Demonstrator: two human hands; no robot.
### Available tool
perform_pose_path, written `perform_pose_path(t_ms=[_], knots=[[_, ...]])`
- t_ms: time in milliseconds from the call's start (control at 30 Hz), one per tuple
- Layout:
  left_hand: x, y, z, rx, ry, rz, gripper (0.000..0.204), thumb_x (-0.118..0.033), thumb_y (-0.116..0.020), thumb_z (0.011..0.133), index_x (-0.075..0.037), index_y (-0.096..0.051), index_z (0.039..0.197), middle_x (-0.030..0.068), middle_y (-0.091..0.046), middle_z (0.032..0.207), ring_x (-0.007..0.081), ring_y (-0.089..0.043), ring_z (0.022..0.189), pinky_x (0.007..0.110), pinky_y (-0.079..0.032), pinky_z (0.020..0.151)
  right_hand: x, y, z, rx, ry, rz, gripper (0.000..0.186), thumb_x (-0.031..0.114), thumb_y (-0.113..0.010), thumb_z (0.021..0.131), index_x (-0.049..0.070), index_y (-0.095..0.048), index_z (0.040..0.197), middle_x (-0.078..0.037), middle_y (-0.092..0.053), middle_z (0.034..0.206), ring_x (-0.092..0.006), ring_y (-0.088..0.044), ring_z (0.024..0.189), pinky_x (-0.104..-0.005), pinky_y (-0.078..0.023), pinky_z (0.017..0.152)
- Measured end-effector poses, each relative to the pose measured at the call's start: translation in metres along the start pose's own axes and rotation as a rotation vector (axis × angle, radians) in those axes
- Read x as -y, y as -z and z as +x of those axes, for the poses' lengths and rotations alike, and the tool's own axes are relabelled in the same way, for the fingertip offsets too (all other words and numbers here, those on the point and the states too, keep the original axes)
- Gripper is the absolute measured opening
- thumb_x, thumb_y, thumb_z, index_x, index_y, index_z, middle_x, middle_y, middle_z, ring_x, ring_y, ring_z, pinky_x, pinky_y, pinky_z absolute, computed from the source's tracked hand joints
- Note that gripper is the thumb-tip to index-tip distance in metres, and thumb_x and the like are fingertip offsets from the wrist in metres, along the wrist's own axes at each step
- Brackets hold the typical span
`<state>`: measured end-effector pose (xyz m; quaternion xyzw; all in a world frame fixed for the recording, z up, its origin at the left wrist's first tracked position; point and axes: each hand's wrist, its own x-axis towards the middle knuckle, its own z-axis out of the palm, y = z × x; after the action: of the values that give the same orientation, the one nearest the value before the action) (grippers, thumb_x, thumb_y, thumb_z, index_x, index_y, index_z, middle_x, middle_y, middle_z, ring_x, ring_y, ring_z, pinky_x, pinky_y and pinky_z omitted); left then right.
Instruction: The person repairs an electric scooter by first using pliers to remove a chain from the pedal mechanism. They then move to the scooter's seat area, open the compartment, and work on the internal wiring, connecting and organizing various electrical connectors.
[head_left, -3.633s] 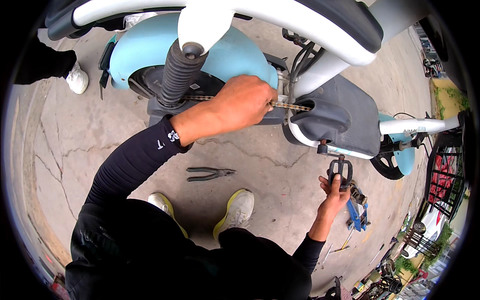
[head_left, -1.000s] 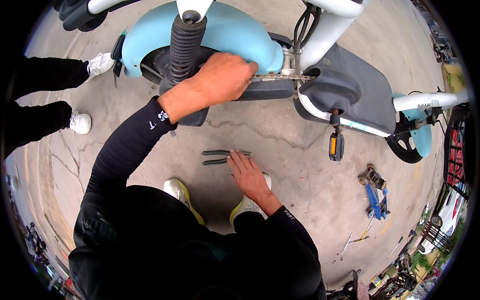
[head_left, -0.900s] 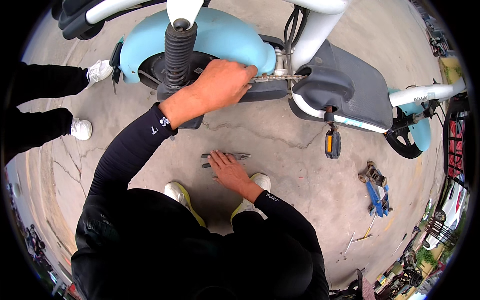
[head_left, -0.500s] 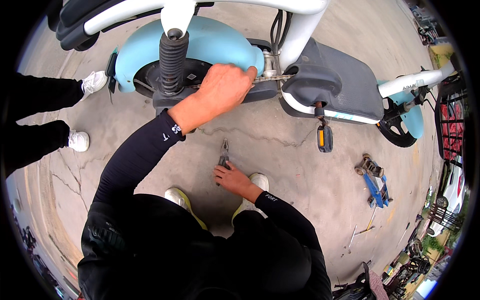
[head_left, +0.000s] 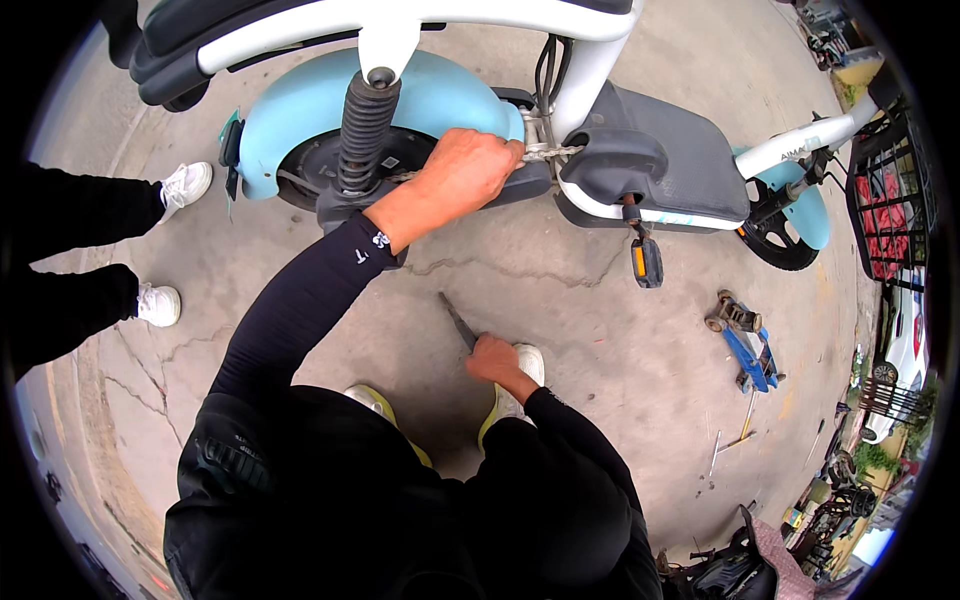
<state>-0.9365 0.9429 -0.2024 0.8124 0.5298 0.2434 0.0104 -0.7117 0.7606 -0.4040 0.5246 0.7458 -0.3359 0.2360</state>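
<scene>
A white and light-blue electric bike lies across the top, with its rear fender (head_left: pixel 430 85) and bellows-covered shock absorber (head_left: pixel 362 130). My left hand (head_left: pixel 462 168) is closed on the chain (head_left: pixel 550 152), which runs into the grey housing beside the frame; its fingertips are hidden. Below, between my shoes, my right hand (head_left: pixel 492 355) is closed round the handles of dark pliers (head_left: pixel 457 318), whose jaws point up toward the bike at a slant. The pedal (head_left: pixel 648 262) hangs to the upper right of that hand.
Another person's legs and white shoes (head_left: pixel 183 186) stand at the left. A blue floor jack (head_left: pixel 750 355) and metal rods (head_left: pixel 736 440) lie on the cracked concrete (head_left: pixel 580 300) to the right. A black basket (head_left: pixel 885 190), parked car (head_left: pixel 900 360) and clutter line the right edge.
My right hand left the pedal, came down to the pliers, turned them and now grips them. My left hand stays at the chain. The other person's legs show more at the left.
</scene>
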Motion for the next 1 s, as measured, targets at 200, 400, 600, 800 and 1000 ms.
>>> perform_pose_path(t_ms=[200,400,600,800,1000], knots=[[0.01,-0.007,-0.009,0.015,0.0,-0.063,0.017,-0.015,-0.065,0.09,0.001,-0.066,0.092,0.0179,-0.062,0.068,0.0376,-0.064,0.067,0.047,-0.049,0.061,-0.004,0.088,-0.038,0.553,-0.059,1.03,0.032,0.017,-0.06,0.088,0.001,-0.062,0.116,-0.008,-0.066,0.095,-0.0186,-0.065,0.088,-0.0311,-0.051,0.071],[0.003,-0.002,-0.005,0.068,-0.024,0.004,0.018,-0.015,-0.064,0.091,0.003,-0.064,0.094,0.0178,-0.062,0.067,0.0374,-0.064,0.067,0.046,-0.05,0.061,-0.002,0.214,-0.132,0.439,0.247,1.489,0.071,0.002,-0.052,0.077,-0.003,-0.037,0.147,-0.021,-0.053,0.139,-0.0307,-0.051,0.131,-0.0406,-0.042,0.107],[0.008,-0.005,-0.005,-0.008,-0.03,0.034,0.017,-0.002,-0.058,0.082,0.002,-0.061,0.098,0.0175,-0.063,0.065,0.0366,-0.065,0.062,0.047,-0.05,0.056,0.006,0.292,-0.151,0.509,0.495,1.473,0.086,0.001,-0.052,0.073,-0.005,-0.02,0.153,-0.028,-0.035,0.153,-0.0362,-0.035,0.145,-0.0487,-0.025,0.121],[-0.006,0.003,-0.007,0.051,0.017,0.066,0.019,-0.004,-0.056,0.085,0.001,-0.058,0.103,0.0176,-0.064,0.072,0.0365,-0.066,0.067,0.046,-0.05,0.06,-0.013,0.299,-0.14,0.562,0.608,1.479,0.091,0.0,-0.053,0.071,-0.003,-0.017,0.155,-0.028,-0.035,0.154,-0.0381,-0.033,0.146,-0.0496,-0.024,0.12],[-0.015,0.009,0.002,0.146,0.088,0.065,0.014,-0.005,-0.057,0.087,0.002,-0.058,0.1,0.0186,-0.065,0.073,0.0361,-0.068,0.072,0.044,-0.052,0.063,-0.023,0.282,-0.108,0.368,0.378,1.358,0.085,-0.001,-0.051,0.078,-0.004,-0.015,0.155,-0.024,-0.043,0.148,-0.0332,-0.039,0.141,-0.0456,-0.03,0.119]])
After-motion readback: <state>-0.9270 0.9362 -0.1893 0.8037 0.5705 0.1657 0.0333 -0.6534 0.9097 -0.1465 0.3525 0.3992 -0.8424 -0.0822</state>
